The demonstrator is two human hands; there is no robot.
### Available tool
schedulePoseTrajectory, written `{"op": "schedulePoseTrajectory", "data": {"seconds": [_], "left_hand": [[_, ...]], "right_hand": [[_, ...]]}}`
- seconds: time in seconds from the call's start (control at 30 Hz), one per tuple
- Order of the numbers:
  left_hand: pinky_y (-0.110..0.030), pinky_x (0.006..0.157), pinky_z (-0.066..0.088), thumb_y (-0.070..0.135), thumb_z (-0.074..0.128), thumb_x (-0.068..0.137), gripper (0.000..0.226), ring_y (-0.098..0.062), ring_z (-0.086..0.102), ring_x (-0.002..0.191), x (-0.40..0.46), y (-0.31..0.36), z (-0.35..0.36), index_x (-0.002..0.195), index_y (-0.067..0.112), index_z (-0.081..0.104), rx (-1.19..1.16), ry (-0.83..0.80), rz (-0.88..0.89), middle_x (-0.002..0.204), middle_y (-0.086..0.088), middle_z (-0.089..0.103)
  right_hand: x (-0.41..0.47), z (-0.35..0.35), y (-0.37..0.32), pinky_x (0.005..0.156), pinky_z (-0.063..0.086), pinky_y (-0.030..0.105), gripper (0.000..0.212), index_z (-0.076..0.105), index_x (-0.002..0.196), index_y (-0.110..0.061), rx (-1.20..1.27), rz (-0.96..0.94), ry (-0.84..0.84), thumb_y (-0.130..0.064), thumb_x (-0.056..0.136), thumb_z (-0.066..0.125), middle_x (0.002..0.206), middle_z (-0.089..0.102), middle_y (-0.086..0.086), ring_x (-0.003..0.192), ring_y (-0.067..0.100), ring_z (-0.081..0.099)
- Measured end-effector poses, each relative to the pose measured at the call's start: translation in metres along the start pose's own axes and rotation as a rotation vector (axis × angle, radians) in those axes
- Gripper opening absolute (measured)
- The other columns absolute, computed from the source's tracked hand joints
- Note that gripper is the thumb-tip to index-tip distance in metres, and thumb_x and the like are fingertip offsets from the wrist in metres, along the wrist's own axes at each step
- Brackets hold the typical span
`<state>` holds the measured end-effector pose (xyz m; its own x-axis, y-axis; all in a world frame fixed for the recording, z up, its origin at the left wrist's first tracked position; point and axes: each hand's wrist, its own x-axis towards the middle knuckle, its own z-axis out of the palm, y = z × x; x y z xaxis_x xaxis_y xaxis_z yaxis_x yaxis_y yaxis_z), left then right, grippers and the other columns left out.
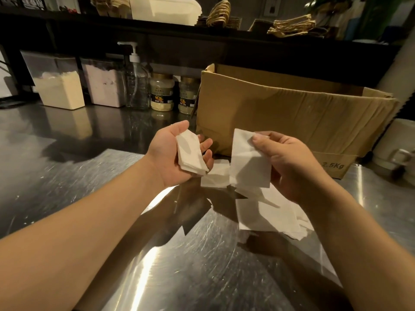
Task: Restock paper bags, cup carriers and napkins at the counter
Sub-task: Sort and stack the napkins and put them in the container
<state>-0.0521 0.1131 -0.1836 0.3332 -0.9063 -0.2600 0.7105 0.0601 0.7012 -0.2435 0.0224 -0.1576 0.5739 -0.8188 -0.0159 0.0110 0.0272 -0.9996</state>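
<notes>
Both bare hands were raised over the steel counter [67, 176], each with napkins in its grip. The left hand [173, 153] lay palm up, its fingers curled around a small folded stack of napkins [190, 153] that rested across the palm. The right hand [289, 162] pinched a single larger napkin [249, 162] between thumb and fingers at its upper corner, so the sheet hung nearly upright, facing the left hand. The two held bundles were close but apart.

More loose napkins [265, 214] lay flat on the counter beneath the right wrist, fanned unevenly, and another small napkin [215, 176] lay on the counter between the hands; whether it touched the held stack could not be told from this angle.

Just behind the hands stood an open cardboard box [292, 122], its near wall creased and its flaps up. To the left of the box, along the back of the counter, stood two lidded jars [161, 93] of pale powder, a clear pump bottle [137, 86], and two clear bins [58, 86] with powder in them. On the dark shelf [157, 30] above sat bundles of paper bags with twine handles [292, 25] and a white tray [166, 10]. A white jug [397, 144] stood at the right edge.
</notes>
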Motion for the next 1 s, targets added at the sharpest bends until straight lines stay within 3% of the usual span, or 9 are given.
{"op": "schedulePoseTrajectory", "data": {"seconds": [0.1,0.27,0.4,0.5,0.6,0.67,0.77,0.87,1.0], "left_hand": [[-0.036,0.075,0.053,0.046,0.055,0.094,0.055,-0.025,0.062,0.081,0.001,-0.001,0.000,0.136,0.011,0.051,0.029,-0.033,-0.016,0.111,-0.013,0.067],[-0.033,0.072,0.050,0.041,0.058,0.089,0.056,-0.023,0.060,0.078,0.002,-0.002,-0.002,0.135,0.010,0.053,0.073,-0.076,-0.026,0.100,-0.011,0.066],[-0.032,0.074,0.046,0.041,0.056,0.091,0.047,-0.022,0.058,0.076,0.002,-0.003,-0.002,0.126,0.010,0.055,0.084,-0.093,-0.028,0.093,-0.010,0.064],[-0.031,0.075,0.047,0.041,0.057,0.090,0.046,-0.022,0.058,0.077,0.001,-0.005,0.000,0.125,0.010,0.055,0.068,-0.097,-0.040,0.093,-0.010,0.065],[-0.031,0.075,0.048,0.041,0.059,0.087,0.054,-0.022,0.059,0.079,0.000,-0.006,0.001,0.131,0.009,0.055,0.073,-0.107,-0.067,0.099,-0.011,0.065],[-0.031,0.071,0.050,0.041,0.060,0.085,0.059,-0.022,0.060,0.079,-0.001,-0.006,0.002,0.134,0.010,0.054,0.091,-0.110,-0.079,0.101,-0.011,0.066],[-0.030,0.068,0.051,0.042,0.059,0.085,0.060,-0.021,0.060,0.079,-0.002,-0.007,0.004,0.136,0.011,0.054,0.109,-0.103,-0.077,0.101,-0.010,0.067],[-0.030,0.071,0.050,0.042,0.059,0.084,0.061,-0.021,0.060,0.080,-0.003,-0.007,0.004,0.135,0.011,0.056,0.112,-0.095,-0.076,0.102,-0.010,0.067],[-0.031,0.072,0.050,0.042,0.059,0.085,0.059,-0.022,0.061,0.079,-0.003,-0.007,0.004,0.135,0.011,0.057,0.113,-0.091,-0.076,0.101,-0.010,0.068]], "right_hand": [[0.008,-0.011,-0.001,0.074,0.062,0.044,0.015,0.068,0.110,-0.012,0.091,0.098,0.054,-0.013,0.095,0.066,0.111,0.069,0.015,0.097,0.032,0.069],[0.011,-0.024,-0.003,0.050,0.057,0.029,0.012,0.062,0.107,-0.009,0.080,0.199,0.064,-0.008,0.095,0.062,0.106,0.067,0.015,0.087,0.028,0.069],[0.018,-0.026,0.005,0.073,0.062,0.042,0.013,0.067,0.099,-0.013,-0.213,0.096,0.208,-0.001,0.093,0.067,0.107,0.067,0.014,0.098,0.033,0.066],[0.019,-0.028,0.007,0.067,0.060,0.039,0.014,0.067,0.097,-0.016,-0.294,0.078,0.219,-0.003,0.094,0.066,0.105,0.066,0.011,0.096,0.032,0.065],[0.014,-0.028,0.000,0.071,0.059,0.041,0.013,0.069,0.099,-0.013,-0.080,0.133,0.185,-0.003,0.096,0.061,0.109,0.064,0.012,0.099,0.032,0.063],[0.011,-0.031,-0.005,0.059,0.057,0.035,0.019,0.071,0.093,-0.015,-0.089,0.127,0.127,-0.004,0.098,0.055,0.099,0.066,0.011,0.087,0.026,0.064],[0.011,-0.039,-0.006,0.061,0.059,0.035,0.030,0.077,0.085,-0.022,-0.411,0.015,-0.005,-0.008,0.098,0.054,0.090,0.072,0.009,0.083,0.026,0.067],[0.012,-0.044,-0.004,0.076,0.059,0.036,0.023,0.074,0.102,-0.032,-0.746,-0.017,-0.154,-0.016,0.101,0.058,0.099,0.073,0.003,0.088,0.020,0.069],[0.014,-0.044,0.002,0.080,0.050,0.032,0.023,0.060,0.122,-0.044,-1.198,-0.013,-0.257,-0.031,0.104,0.055,0.116,0.061,-0.009,0.096,0.012,0.058]]}}
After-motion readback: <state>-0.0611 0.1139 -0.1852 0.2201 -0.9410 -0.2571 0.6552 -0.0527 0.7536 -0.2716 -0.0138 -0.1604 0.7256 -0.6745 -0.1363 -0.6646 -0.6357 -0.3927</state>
